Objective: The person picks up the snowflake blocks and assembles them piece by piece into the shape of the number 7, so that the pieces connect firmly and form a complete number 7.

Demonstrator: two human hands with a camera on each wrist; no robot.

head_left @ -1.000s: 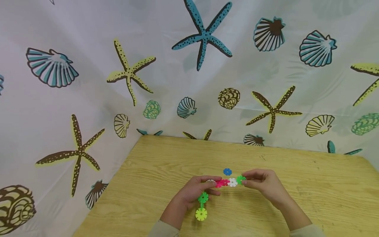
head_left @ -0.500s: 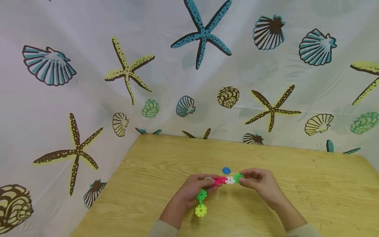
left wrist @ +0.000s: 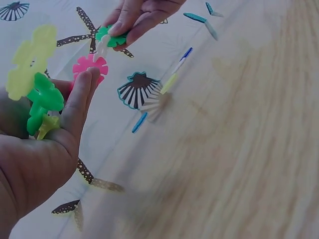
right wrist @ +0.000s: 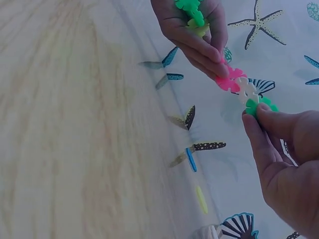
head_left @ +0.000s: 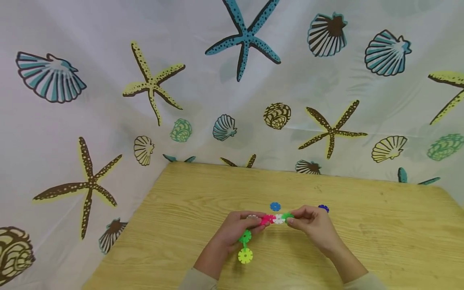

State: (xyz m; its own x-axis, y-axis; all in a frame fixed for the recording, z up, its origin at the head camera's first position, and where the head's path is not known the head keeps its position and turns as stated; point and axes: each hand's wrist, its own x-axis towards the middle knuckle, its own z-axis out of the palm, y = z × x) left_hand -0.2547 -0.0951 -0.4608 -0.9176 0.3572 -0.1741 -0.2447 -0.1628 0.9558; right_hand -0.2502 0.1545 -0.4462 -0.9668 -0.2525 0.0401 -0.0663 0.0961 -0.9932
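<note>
My left hand (head_left: pixel 241 228) pinches a chain of interlocking plastic snowflake discs at a pink disc (left wrist: pixel 89 68). Thumb and fingertips of my right hand (head_left: pixel 312 225) grip the green disc (right wrist: pixel 260 106) at the chain's right end. Between the hands, a white disc (head_left: pixel 278 219) links pink and green. The chain's other end bends down past the left palm: a green disc (head_left: pixel 245 236), then a yellow disc (head_left: pixel 245 255) hanging at the end. A small yellow piece (left wrist: pixel 48 126) shows against the palm in the left wrist view. The left fingers partly hide another white disc (head_left: pixel 252 217).
On the wooden table (head_left: pixel 203 189) a light blue disc (head_left: pixel 275 206) lies just beyond the hands. A dark blue disc (head_left: pixel 324 208) shows behind the right hand. The left wrist view shows a yellow disc (left wrist: pixel 169 83) between them. A shell-patterned curtain (head_left: pixel 203 100) borders the table.
The right hand has shifted left toward the left hand, and its green disc has tilted flatter. The dark blue disc has come into view behind the right hand. The head view has moved slightly.
</note>
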